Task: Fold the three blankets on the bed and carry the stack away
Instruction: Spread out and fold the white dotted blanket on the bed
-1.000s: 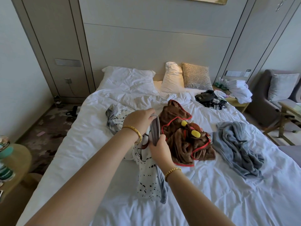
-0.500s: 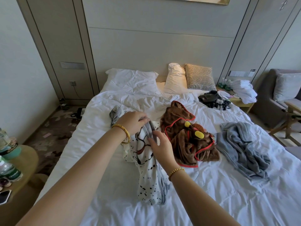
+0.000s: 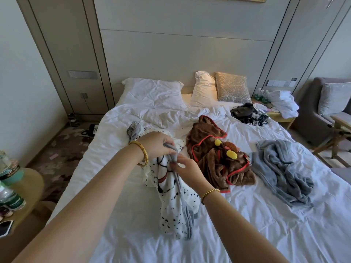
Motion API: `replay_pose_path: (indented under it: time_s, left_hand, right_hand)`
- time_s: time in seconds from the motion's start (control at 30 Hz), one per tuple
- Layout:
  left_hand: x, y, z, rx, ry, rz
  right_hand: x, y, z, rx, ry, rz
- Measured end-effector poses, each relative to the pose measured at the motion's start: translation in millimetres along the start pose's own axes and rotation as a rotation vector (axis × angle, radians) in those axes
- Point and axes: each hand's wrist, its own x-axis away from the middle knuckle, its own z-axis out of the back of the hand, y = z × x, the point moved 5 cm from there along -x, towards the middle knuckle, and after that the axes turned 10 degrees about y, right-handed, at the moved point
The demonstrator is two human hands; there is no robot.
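Three blankets lie unfolded on the bed [image 3: 247, 234]; the spotted blanket [image 3: 171, 211] sits left of centre, bunched and trailing toward the near edge; the brown blanket [image 3: 216, 154] with red trim lies just to its right, the two touching or nearly so; the grey blanket [image 3: 281, 168] is crumpled further right, touching the brown one's edge. Both hands meet over the spotted blanket; the left hand [image 3: 157, 145] pinches its grey hem with curled fingers; the right hand [image 3: 188, 168] grips the same hem just below. White sheet lies bare along the near and right sides of the bed. Pillows [image 3: 153, 92] line the headboard; black gear [image 3: 247, 114] sits at the far right edge; a round bench [image 3: 28, 183] with bottles stands at the left.
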Motion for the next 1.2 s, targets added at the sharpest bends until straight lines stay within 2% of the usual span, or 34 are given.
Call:
replay_pose_path:
  time_s: [0.1, 0.23, 0.33, 0.43, 0.57, 0.63, 0.73, 0.83, 0.93, 1.03, 1.13, 1.2]
  left_hand:
    - [0.9, -5.9, 4.1, -0.003, 0.046, 0.01]
    - [3.9, -21.0, 11.1, -0.117, 0.224, 0.109]
    - [8.9, -20.9, 10.5, -0.131, 0.362, 0.138]
    - [11.2, -24.8, 14.5, -0.222, 0.458, 0.143]
    - [19.2, -54.2, 15.8, -0.323, 0.454, 0.193]
    - [23.5, -65.8, 10.1, -0.346, 0.445, 0.215]
    - [25.5, -69.6, -4.1, -0.397, 0.362, 0.241]
    - [29.1, -66.5, -15.9, -0.279, 0.263, 0.213]
    - [35.4, -51.1, -26.9, -0.147, 0.087, 0.097]
    - [35.4, -29.5, -43.6, -0.147, -0.066, 0.066]
    - [30.8, -23.0, -66.7, -0.074, -0.242, 0.167]
    - [32.1, -30.5, -72.2, -0.107, -0.346, 0.259]
  right_hand:
    - [0.1, 3.4, 0.4, 0.153, -0.011, -0.019]
    - [1.6, 10.9, 8.9, 0.458, 0.123, 0.066]
    - [14.8, 34.2, 5.0, 0.573, 0.067, 0.006]
    - [24.8, 50.9, 6.1, 0.587, 0.065, -0.033]
    - [14.1, 27.9, 41.3, 0.309, 0.34, 0.044]
    - [1.6, 1.9, 55.2, 0.217, 0.363, 0.093]
    - [-13.6, -22.3, 57.5, 0.28, 0.167, 0.107]
    - [-15.3, -21.4, 55.0, 0.397, -0.013, 0.074]
    - [-11.3, -15.0, 51.0, 0.412, -0.1, 0.014]
    - [-7.4, -19.1, 43.2, 0.397, -0.174, 0.018]
    - [-8.3, -30.2, 38.4, 0.386, -0.203, 0.058]
    - [-9.2, -31.4, 40.1, 0.39, -0.205, 0.063]
